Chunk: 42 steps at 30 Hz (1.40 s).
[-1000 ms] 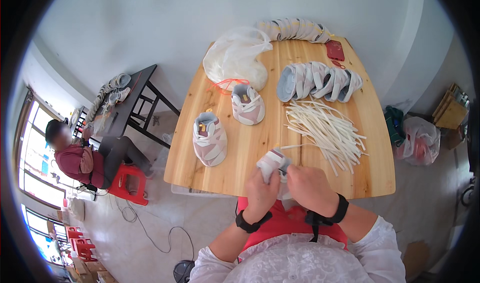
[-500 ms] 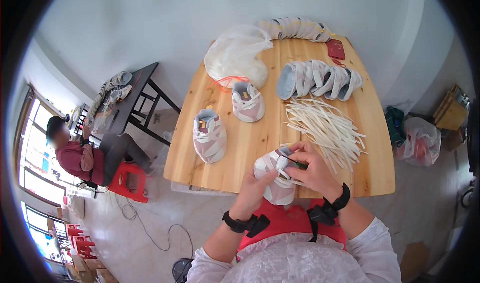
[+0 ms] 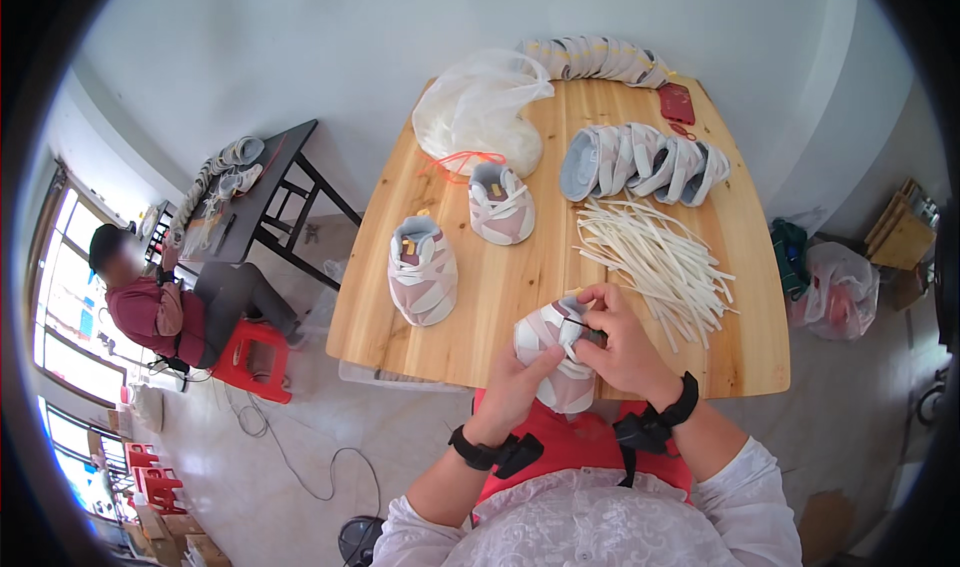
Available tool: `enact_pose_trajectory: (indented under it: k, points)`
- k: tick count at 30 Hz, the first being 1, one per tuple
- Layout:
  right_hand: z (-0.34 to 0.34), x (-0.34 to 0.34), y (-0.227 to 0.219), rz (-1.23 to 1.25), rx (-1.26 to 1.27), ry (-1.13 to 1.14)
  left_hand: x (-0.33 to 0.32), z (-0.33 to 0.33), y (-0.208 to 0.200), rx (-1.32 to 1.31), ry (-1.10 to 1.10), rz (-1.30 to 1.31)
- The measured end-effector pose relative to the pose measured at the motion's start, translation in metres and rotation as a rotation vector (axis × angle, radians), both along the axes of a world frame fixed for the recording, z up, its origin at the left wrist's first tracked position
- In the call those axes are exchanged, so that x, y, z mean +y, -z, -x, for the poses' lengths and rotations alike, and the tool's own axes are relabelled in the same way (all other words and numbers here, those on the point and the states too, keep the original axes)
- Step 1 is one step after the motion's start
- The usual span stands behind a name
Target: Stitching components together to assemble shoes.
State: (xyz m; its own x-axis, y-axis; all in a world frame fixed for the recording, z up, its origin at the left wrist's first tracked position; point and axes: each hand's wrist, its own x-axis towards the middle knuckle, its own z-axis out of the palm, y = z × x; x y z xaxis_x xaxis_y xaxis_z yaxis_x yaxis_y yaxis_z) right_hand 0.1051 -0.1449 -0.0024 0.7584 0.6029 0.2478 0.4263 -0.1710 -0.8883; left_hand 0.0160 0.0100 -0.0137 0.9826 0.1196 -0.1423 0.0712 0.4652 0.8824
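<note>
At the near edge of the table I hold a pink, white and grey shoe upper (image 3: 565, 391), partly covered by my fingers. My left hand (image 3: 520, 382) is closed round its left side, thumb pressed on the front. My right hand (image 3: 622, 342) is closed at the lace area, fingers bent round a thin dark tool (image 3: 574, 321) whose shaft points into the upper; its handle is mostly hidden in the palm. A white lace crosses the upper. Two more uppers stand farther left, one nearer (image 3: 423, 282) and one behind it (image 3: 500, 212).
Loose white laces (image 3: 655, 267) lie right of centre, beyond them a row of nested uppers (image 3: 640, 162). A clear plastic bag (image 3: 475, 117), a long bundle of uppers (image 3: 600, 59) and a red phone (image 3: 677, 104) are at the back. A person (image 3: 155, 307) sits at a dark table leftward.
My right hand has drawn in slightly over the lace area, and the thin tool has shifted with it. My left hand keeps its hold on the upper.
</note>
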Motion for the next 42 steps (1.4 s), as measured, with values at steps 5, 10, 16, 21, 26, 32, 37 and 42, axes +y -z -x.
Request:
enact_pose_trajectory:
  k: [5, 10, 16, 21, 26, 32, 37, 42]
  points:
    - [-0.002, 0.001, 0.001, 0.071, -0.245, 0.142, -0.002, 0.002, 0.001, -0.031, -0.012, -0.064]
    - [0.0, 0.0, 0.001, 0.047, -0.256, 0.205, 0.002, -0.001, 0.009, -0.009, -0.032, -0.031]
    - [0.003, -0.009, -0.005, -0.074, 0.081, 0.148, 0.008, -0.002, 0.003, -0.03, -0.039, -0.233]
    - [-0.002, -0.013, -0.004, 0.013, -0.274, 0.194, 0.009, -0.002, 0.002, -0.073, -0.024, -0.211]
    - [0.01, -0.008, -0.017, 0.012, -0.293, 0.158, 0.018, -0.007, 0.008, -0.021, -0.073, -0.076]
    - [0.015, -0.007, -0.017, 0.03, -0.323, 0.069, 0.018, -0.006, 0.001, 0.007, -0.112, -0.077]
    - [0.012, -0.003, -0.003, 0.034, -0.303, 0.139, 0.016, 0.003, 0.002, -0.054, 0.014, -0.474]
    - [0.009, -0.012, -0.004, 0.003, 0.004, 0.08, 0.035, 0.005, 0.003, 0.096, 0.032, -0.363]
